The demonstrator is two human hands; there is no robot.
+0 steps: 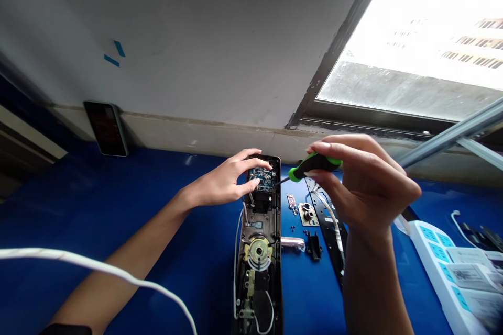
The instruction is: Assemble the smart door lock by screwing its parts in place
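Your right hand (367,183) grips a green-and-black screwdriver (317,166), its handle pinched between thumb and fingers and its thin metal shaft pointing left and slightly down. Your left hand (222,180) holds nothing in its grasp; its fingers are spread and bent over a blue rectangular circuit board (267,184), the thumb at the board's lower left. The screwdriver's tip is at the board's right edge; you cannot tell from here whether it touches a screw.

The board sits in the far end of a long, narrow, black open housing (279,220), which lies lengthwise in front of you on a glossy blue tabletop (165,272). Nearer you in that housing is a round brass-coloured disc mechanism (259,251), with thin wires along the left side.

Just right of the housing lie a small reddish board (291,200), tiny dark screws (293,211), a squarish metal plate with a round centre (308,214), a shiny pinkish cylinder (293,243) and a black plastic bracket (314,247). Beyond them, a long black perforated panel (329,233) passes behind your right forearm.

Farther right is a white power strip with blue sockets (436,256). At far left, a dark-screened upright device (104,129) leans against the wall.
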